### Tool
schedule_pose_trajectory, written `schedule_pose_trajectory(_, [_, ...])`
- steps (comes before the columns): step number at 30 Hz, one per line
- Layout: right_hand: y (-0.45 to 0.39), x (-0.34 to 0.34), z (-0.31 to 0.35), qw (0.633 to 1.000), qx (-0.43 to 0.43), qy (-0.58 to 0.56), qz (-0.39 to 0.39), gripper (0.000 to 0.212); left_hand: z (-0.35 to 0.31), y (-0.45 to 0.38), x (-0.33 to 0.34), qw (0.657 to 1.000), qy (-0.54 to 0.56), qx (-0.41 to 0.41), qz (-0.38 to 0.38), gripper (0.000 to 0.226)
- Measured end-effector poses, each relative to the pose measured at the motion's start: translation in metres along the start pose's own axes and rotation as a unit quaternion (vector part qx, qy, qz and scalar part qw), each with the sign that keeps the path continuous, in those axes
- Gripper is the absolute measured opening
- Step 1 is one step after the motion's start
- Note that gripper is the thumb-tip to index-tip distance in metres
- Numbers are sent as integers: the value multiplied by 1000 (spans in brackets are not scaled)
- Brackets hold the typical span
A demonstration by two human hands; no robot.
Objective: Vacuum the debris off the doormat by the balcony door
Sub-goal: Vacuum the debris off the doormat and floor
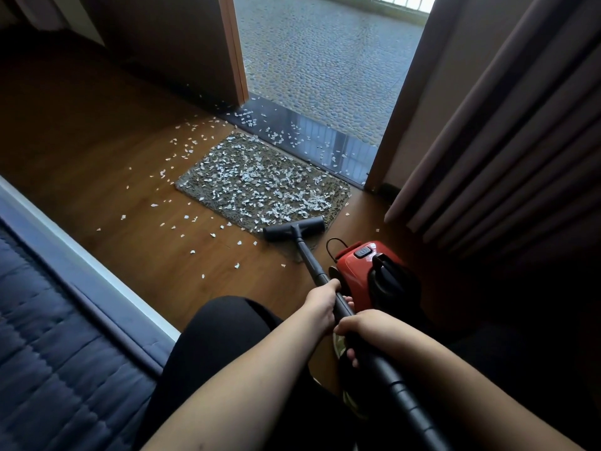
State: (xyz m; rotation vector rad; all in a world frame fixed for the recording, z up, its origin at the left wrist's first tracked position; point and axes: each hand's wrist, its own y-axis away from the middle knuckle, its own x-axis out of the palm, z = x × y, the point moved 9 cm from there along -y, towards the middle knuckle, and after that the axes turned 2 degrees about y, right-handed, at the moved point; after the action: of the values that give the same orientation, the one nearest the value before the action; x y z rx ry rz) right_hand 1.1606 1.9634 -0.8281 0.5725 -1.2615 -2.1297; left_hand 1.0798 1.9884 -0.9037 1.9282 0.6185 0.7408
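White paper scraps are scattered thickly over the grey doormat, which is laid on the wooden floor just inside the open balcony door. More scraps are spread on the floor and dark threshold. The black vacuum tube is gripped by both hands, left hand ahead of right hand. Its floor head is set on the mat's near edge. A red vacuum cleaner is seen just beside the tube.

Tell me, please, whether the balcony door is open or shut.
Open: past the doormat, the pebbled balcony floor shows unobstructed beyond the dark threshold.
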Motion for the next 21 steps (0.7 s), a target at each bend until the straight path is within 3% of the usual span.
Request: schedule_pose_trajectory(21, [9,1,-5,1000,5,11,6,10,9,2,0,1000,-8,-7,-1,20])
